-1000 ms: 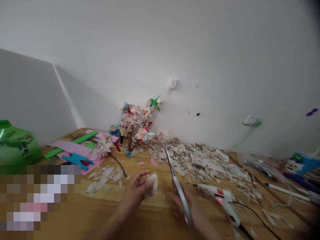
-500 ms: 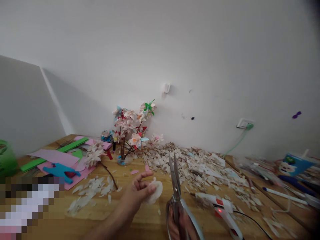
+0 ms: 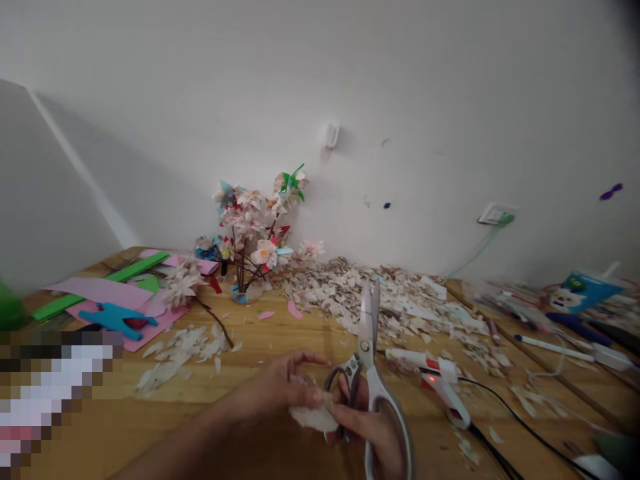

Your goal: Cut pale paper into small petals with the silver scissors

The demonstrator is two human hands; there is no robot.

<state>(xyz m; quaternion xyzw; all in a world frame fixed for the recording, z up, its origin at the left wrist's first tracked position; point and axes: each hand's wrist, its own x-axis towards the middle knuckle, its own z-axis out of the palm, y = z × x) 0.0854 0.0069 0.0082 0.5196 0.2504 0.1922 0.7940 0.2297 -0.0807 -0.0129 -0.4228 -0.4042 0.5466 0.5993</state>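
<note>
My left hand [image 3: 287,387] pinches a small pale paper piece [image 3: 314,419] low in the middle of the view. My right hand [image 3: 367,427] is just to its right, fingers through the handles of silver scissors [image 3: 369,347] whose blades point up and away and are nearly closed. The right thumb and fingertips also touch the paper piece, so the two hands meet over the wooden table [image 3: 260,360].
A white glue gun [image 3: 440,387] with a red light and black cord lies right of the hands. Paper scraps [image 3: 400,303] heap by the wall. Paper flowers in a small vase [image 3: 255,233] stand behind, coloured paper sheets [image 3: 115,300] at left, pens [image 3: 555,348] at right.
My right hand swung the scissors upright and brought them left until both hands meet on the paper piece. The left hand dropped lower. The view shifted.
</note>
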